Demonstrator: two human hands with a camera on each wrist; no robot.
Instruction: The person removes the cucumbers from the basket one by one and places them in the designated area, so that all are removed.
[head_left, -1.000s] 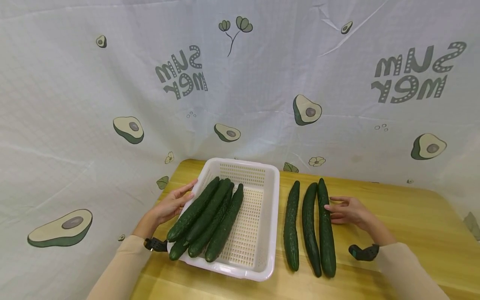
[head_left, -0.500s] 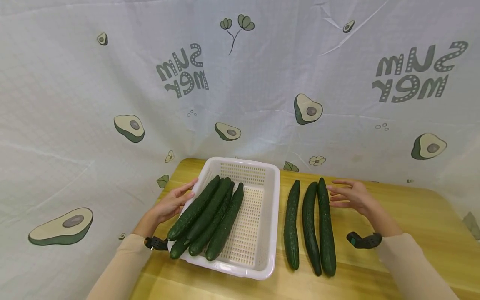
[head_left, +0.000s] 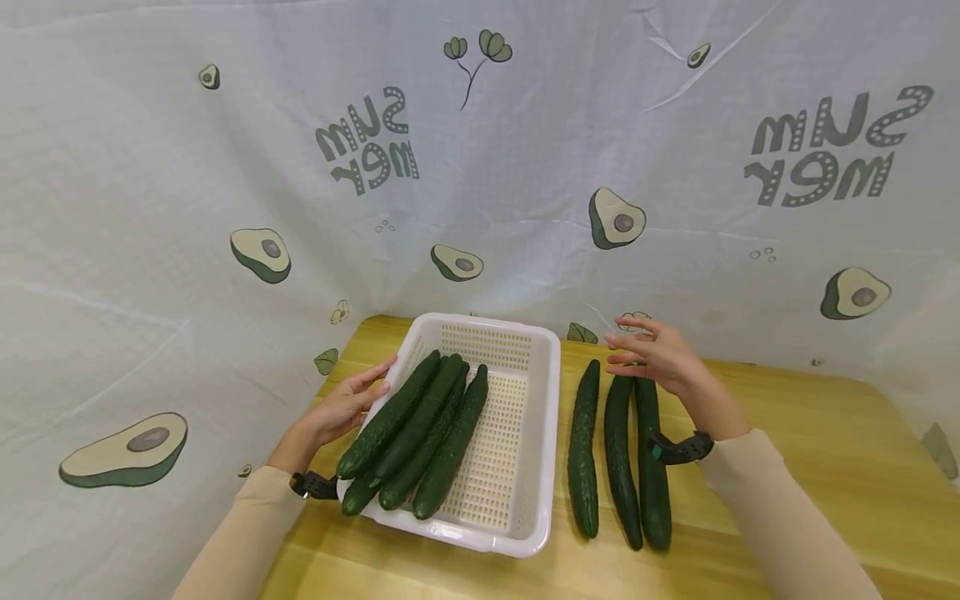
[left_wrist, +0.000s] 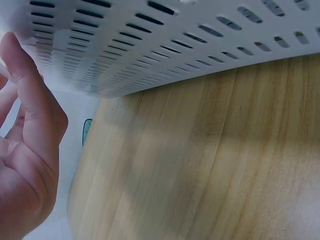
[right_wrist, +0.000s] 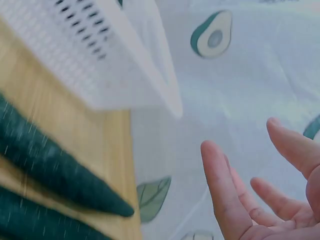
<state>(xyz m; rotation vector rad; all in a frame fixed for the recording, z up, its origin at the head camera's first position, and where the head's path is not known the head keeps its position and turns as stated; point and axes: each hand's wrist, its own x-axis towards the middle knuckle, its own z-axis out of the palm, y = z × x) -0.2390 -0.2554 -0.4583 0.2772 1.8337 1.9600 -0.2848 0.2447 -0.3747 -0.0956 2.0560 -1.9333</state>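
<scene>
A white plastic basket sits on the table with several dark green cucumbers piled along its left side. At its left rim my left hand holds the edge between thumb and fingers; the left wrist view shows that hand beside the perforated wall. Three more cucumbers lie side by side right of the basket: a left one, a middle one and a right one. Over the far ends of the middle and right ones hovers my right hand, fingers spread and holding nothing.
The wooden table extends to the right of the cucumbers. Behind it hangs a pale curtain printed with avocados and lettering, close to the table's back edge. Dark bands are worn on both wrists.
My right hand has left the right cucumber's side, lifted, and moved up and left over the cucumbers' far ends. My left hand, the basket and the cucumbers stay in place.
</scene>
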